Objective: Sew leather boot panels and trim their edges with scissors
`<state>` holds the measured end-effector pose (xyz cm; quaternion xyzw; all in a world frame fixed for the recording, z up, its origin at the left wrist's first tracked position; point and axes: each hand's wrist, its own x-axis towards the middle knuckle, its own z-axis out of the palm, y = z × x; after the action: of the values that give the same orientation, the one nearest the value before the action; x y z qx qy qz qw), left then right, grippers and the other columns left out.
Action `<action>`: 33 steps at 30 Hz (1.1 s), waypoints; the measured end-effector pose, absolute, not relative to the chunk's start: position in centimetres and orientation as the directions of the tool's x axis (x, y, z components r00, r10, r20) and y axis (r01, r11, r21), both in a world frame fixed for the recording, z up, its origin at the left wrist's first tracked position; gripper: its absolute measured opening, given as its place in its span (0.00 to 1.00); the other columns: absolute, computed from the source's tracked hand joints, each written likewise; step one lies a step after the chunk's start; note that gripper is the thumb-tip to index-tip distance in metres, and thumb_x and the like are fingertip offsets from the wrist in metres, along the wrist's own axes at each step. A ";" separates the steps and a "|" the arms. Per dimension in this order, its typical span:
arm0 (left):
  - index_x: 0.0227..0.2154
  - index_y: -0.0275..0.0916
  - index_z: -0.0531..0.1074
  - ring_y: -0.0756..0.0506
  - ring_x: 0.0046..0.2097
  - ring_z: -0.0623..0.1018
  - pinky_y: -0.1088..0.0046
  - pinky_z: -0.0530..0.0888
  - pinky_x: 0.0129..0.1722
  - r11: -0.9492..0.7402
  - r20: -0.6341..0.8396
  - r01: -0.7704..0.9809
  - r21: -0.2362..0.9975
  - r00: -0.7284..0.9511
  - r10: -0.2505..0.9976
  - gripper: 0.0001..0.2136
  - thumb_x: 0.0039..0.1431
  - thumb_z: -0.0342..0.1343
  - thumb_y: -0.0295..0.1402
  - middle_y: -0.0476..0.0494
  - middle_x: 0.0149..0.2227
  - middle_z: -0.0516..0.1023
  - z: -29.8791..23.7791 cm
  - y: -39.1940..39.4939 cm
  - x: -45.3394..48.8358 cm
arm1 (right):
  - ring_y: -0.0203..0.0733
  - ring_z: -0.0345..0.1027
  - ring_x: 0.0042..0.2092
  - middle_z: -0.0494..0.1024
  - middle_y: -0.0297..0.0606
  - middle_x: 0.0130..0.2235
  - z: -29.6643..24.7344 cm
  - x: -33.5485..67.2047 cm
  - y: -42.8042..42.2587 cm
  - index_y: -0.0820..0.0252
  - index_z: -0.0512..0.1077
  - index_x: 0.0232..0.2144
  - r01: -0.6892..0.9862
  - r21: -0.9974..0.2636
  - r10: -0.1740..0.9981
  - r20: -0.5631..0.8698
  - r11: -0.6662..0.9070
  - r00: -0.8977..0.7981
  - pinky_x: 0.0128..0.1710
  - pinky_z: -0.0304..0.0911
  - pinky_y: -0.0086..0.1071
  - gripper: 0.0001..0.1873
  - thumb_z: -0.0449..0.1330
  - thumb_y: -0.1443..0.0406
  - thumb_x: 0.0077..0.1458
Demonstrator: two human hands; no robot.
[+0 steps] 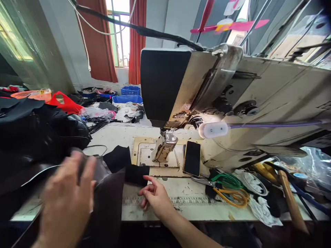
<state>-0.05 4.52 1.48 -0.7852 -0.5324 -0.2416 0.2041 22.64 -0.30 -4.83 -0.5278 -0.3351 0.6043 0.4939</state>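
My left hand (67, 196), blurred by motion, is raised over a dark brown leather piece (108, 203) at the table's front left. Its fingers look stretched and apart; whether it touches the leather I cannot tell. My right hand (156, 199) rests low over the table edge, index finger pointing left and the others loosely bent, with nothing in it. That fingertip is at the edge of a small black fabric piece (137, 174). Another black piece (117, 158) lies behind it. Beyond stands the post (165, 148) of a sewing machine (201, 86).
Dark leather is heaped (43, 134) at left. A phone (192, 158) lies beside the post. Scissors with green handles (227, 179), orange-handled scissors (232, 196) and a wooden-handled tool (291, 199) lie to the right. A small lamp (213, 130) glows beneath the machine arm.
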 end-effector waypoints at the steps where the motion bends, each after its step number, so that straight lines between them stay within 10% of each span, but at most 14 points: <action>1: 0.59 0.39 0.62 0.31 0.60 0.69 0.48 0.68 0.56 -0.507 0.598 0.856 -0.107 0.462 0.655 0.21 0.63 0.48 0.31 0.33 0.63 0.64 -0.5 3.8 1.1 | 0.38 0.70 0.24 0.76 0.37 0.32 -5.3 22.5 -0.3 0.66 0.59 0.55 -0.235 -0.933 0.953 -0.295 -0.271 0.073 0.24 0.67 0.33 0.40 0.65 0.51 0.46; 6: 0.54 0.34 0.67 0.36 0.56 0.72 0.58 0.73 0.52 -0.792 0.481 0.597 -0.129 0.736 0.476 0.19 0.64 0.47 0.35 0.33 0.59 0.70 -9.1 3.3 3.4 | 0.40 0.74 0.40 0.78 0.42 0.42 -4.9 25.4 -2.6 0.60 0.70 0.50 0.130 -0.987 0.987 -0.071 -0.090 0.141 0.39 0.69 0.33 0.19 0.59 0.61 0.56; 9: 0.59 0.39 0.64 0.35 0.59 0.69 0.58 0.72 0.53 -0.850 0.437 0.518 -0.094 0.789 0.432 0.23 0.62 0.49 0.40 0.37 0.64 0.65 -10.9 5.0 1.9 | 0.41 0.72 0.46 0.77 0.40 0.45 -3.6 32.4 -5.5 0.57 0.73 0.47 0.857 -0.513 0.979 0.192 0.039 0.071 0.48 0.67 0.33 0.14 0.55 0.68 0.59; 15: 0.54 0.63 0.69 0.41 0.61 0.67 0.67 0.70 0.53 -0.970 0.317 0.244 -0.013 0.921 0.228 0.21 0.61 0.51 0.31 0.64 0.60 0.69 -8.8 7.7 0.7 | 0.54 0.72 0.45 0.76 0.56 0.42 -4.0 48.5 -11.3 0.71 0.74 0.43 0.943 -0.162 0.938 0.145 -0.292 0.315 0.47 0.67 0.47 0.26 0.46 0.83 0.44; 24: 0.53 0.53 0.70 0.47 0.41 0.73 0.71 0.69 0.41 -0.974 0.124 0.168 0.155 0.974 0.188 0.17 0.65 0.51 0.28 0.50 0.50 0.77 -4.3 6.8 3.4 | 0.56 0.70 0.47 0.74 0.51 0.44 -0.9 53.8 -11.8 0.64 0.71 0.47 0.987 -0.077 0.957 0.247 -0.139 0.154 0.45 0.67 0.47 0.22 0.52 0.72 0.48; 27: 0.46 0.49 0.74 0.48 0.38 0.72 0.70 0.67 0.39 -0.959 0.154 0.191 0.210 0.962 0.225 0.11 0.66 0.50 0.30 0.49 0.43 0.77 -4.3 6.7 3.8 | 0.51 0.71 0.39 0.75 0.44 0.38 0.3 49.7 -12.7 0.60 0.70 0.42 0.893 -0.426 0.870 0.374 -0.147 0.321 0.37 0.68 0.40 0.15 0.61 0.61 0.50; 30: 0.34 0.44 0.74 0.48 0.34 0.71 0.70 0.66 0.36 -0.944 0.190 0.216 0.248 0.945 0.266 0.10 0.67 0.48 0.32 0.49 0.35 0.76 -4.9 6.7 5.6 | 0.41 0.68 0.29 0.72 0.36 0.29 -1.5 41.0 -14.8 0.57 0.68 0.40 0.317 -0.943 0.950 0.006 -0.099 0.313 0.29 0.64 0.33 0.22 0.67 0.51 0.49; 33: 0.31 0.40 0.72 0.47 0.34 0.71 0.69 0.67 0.36 -0.918 0.243 0.304 0.254 0.899 0.365 0.14 0.69 0.44 0.32 0.46 0.33 0.75 -5.9 6.4 8.7 | 0.36 0.63 0.26 0.69 0.33 0.26 -5.7 31.4 -16.9 0.57 0.66 0.36 -0.376 -0.899 0.975 -0.208 -0.223 -0.080 0.28 0.60 0.30 0.30 0.65 0.40 0.45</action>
<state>8.70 6.36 -5.89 -0.9687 -0.1727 -0.1442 -0.1053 31.37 -16.90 -5.70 -0.4355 -0.3436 0.6496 0.5199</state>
